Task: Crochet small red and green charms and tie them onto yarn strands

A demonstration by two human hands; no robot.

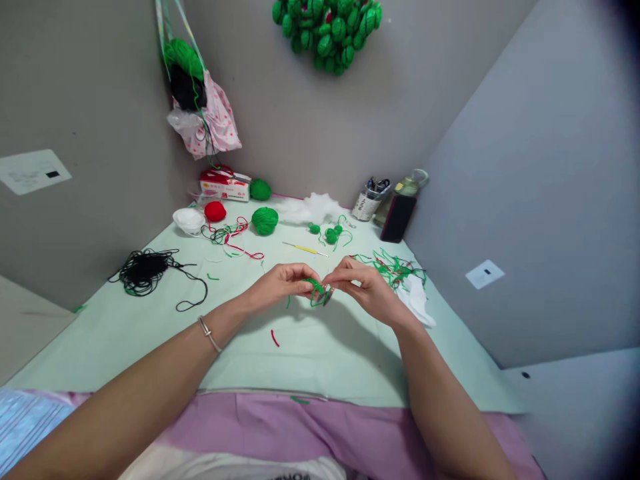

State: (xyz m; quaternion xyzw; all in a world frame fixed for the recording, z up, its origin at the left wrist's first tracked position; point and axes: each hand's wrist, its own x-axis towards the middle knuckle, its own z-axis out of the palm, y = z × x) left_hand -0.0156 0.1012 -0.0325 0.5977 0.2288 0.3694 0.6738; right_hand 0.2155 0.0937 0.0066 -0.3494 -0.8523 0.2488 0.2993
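Over the middle of the table, my left hand (291,281) pinches a small piece of green yarn work (313,285), with loose green strands hanging from it. Close against it, my right hand (361,283) has its thumb and fingertips pressed together. A small dark greyish thing (327,296) shows just below those fingertips; its kind is too small to make out. Beyond the hands lies a yellow-handled crochet hook (306,249), and past it several small green crocheted balls (332,235) with yarn tails.
Green yarn balls (265,221), a red yarn ball (215,211), white yarn (189,221) and tangled black cord (145,268) lie left. White stuffing (313,209), a pen cup (367,202), a phone (399,217) and yarn scraps (390,267) sit behind and right. Grey partitions enclose the table.
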